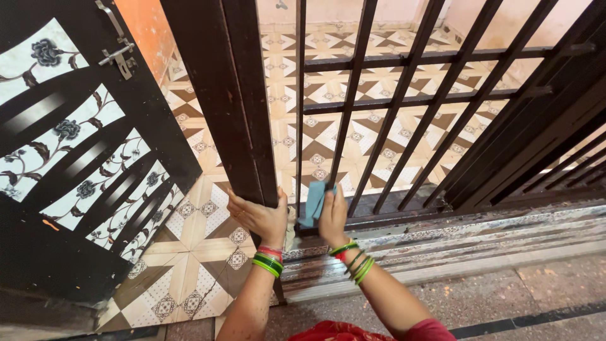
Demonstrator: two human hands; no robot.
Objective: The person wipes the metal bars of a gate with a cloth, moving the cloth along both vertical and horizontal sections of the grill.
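At gate bottom, left hand (257,218) gripping frame edge (252,158); right hand (332,218) pressing blue cloth (314,202) on bar

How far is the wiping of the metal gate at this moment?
Done: cannot tell; no bar looks clearly cleaner. In hand: the right hand presses a blue cloth low on a thin bar, while the left hand grips the thick gate frame. Left: the other bars to the right are untouched by the cloth.
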